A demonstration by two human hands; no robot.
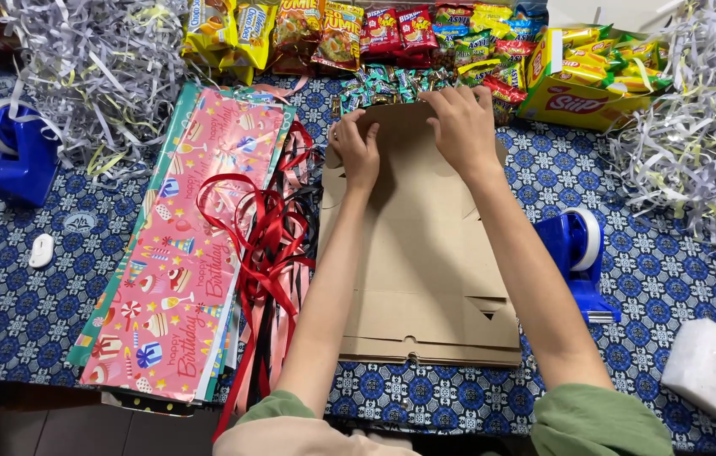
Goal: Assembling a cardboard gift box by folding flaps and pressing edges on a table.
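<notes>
Looking down from the head camera, a flat cardboard box (425, 253) is pressed at its far edge by the left hand (356, 150) and right hand (459, 127), fingers curled over the flap. Red ribbons (269, 245) and pink wrapping paper (189, 253) lie left of the left hand; snack packets (425, 42) crowd just beyond both hands; a blue tape dispenser (577, 253) sits nearer, right of the right forearm.

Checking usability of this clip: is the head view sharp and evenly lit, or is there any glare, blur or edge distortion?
Head view: light is soft and even, with faint shadows under the left hand and right hand on the flat cardboard box; mild glare on the snack packets; focus is sharp at the centre; the shredded paper bows slightly at the wide-angle edges.
</notes>
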